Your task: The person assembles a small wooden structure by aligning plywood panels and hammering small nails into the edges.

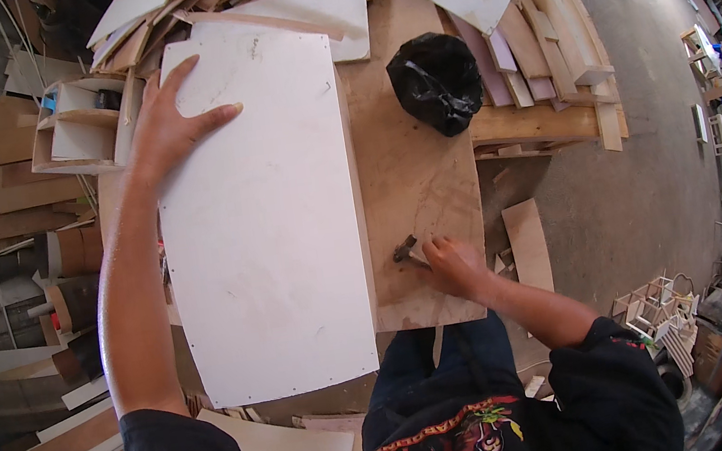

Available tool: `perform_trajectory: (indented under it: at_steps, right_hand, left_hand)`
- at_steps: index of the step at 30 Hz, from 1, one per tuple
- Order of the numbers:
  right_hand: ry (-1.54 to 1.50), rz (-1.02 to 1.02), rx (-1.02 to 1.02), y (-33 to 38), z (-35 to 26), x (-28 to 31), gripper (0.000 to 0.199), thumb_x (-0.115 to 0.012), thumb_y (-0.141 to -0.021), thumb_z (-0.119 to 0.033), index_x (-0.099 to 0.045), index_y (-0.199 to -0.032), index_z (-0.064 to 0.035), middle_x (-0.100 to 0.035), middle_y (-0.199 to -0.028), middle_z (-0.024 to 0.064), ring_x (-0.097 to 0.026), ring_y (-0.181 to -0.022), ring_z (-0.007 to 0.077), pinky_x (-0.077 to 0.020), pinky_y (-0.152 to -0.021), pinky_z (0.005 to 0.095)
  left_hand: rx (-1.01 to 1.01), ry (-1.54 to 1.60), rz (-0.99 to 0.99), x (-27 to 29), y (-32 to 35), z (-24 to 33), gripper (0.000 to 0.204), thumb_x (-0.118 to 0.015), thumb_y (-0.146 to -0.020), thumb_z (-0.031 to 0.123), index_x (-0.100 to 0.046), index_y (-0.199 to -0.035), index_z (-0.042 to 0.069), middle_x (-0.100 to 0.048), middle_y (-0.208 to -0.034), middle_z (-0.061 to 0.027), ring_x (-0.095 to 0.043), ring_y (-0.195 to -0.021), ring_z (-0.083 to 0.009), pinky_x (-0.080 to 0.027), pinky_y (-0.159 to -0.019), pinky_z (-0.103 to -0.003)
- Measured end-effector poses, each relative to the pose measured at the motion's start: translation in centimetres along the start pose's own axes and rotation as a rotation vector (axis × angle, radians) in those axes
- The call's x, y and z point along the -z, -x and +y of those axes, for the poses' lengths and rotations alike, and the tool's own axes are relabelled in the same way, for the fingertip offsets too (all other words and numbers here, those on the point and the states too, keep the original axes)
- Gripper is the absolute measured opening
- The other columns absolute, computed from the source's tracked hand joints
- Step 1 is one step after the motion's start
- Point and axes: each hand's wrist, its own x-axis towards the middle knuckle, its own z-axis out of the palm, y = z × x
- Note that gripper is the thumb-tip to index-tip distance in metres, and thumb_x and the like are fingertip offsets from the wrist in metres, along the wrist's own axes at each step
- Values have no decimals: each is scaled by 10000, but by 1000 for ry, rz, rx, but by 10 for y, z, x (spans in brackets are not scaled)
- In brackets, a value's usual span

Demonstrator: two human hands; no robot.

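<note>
A large white board point(266, 229) lies flat on a brown wooden worktop point(418, 172), covering its left half. My left hand point(170, 123) rests palm down on the board's far left corner, fingers spread. My right hand point(450, 264) lies on the bare worktop near its front right corner, fingers closed around the handle of a small hammer point(404, 250) whose dark head points left, just right of the board's edge.
A crumpled black plastic bag point(436, 80) sits on the worktop's far right. Stacked wooden offcuts and white panels point(536, 29) crowd the back and right. A small wooden shelf unit point(79, 126) stands at left. Grey concrete floor point(630, 190) lies to the right.
</note>
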Motion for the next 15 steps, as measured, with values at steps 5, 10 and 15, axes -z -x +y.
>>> perform_trajectory:
  at_steps: [5, 10, 15]
  right_hand:
    - [149, -207, -105, 20, 12, -20, 272, -710, -919, -319, -648, -930, -54, -717, -913, 177, -723, -865, 381, -585, -743, 472]
    - [-107, -184, -305, 9, 4, 24, 284, -558, -1011, -284, -627, -1010, -8, -716, -905, 285, -725, -926, 461, -564, -757, 549]
    - [-326, 46, -332, -39, 3, 108, 274, -612, -1024, -221, -648, -1146, 22, -716, -1020, 292, -713, -973, 472, -559, -817, 496]
  left_hand:
    - [80, 2, 5, 0, -3, -2, 1091, -978, -611, 568, -536, -1546, 219, -462, -1538, -255, -488, -1432, -400, -429, -1189, -471]
    - [88, 6, -11, 7, 1, 4, 1134, -979, -588, 590, -522, -1558, 220, -433, -1574, -284, -454, -1464, -421, -401, -1217, -476]
    - [112, -2, -42, 7, 6, 8, 1092, -965, -621, 548, -516, -1568, 239, -404, -1619, -264, -414, -1503, -405, -351, -1244, -463]
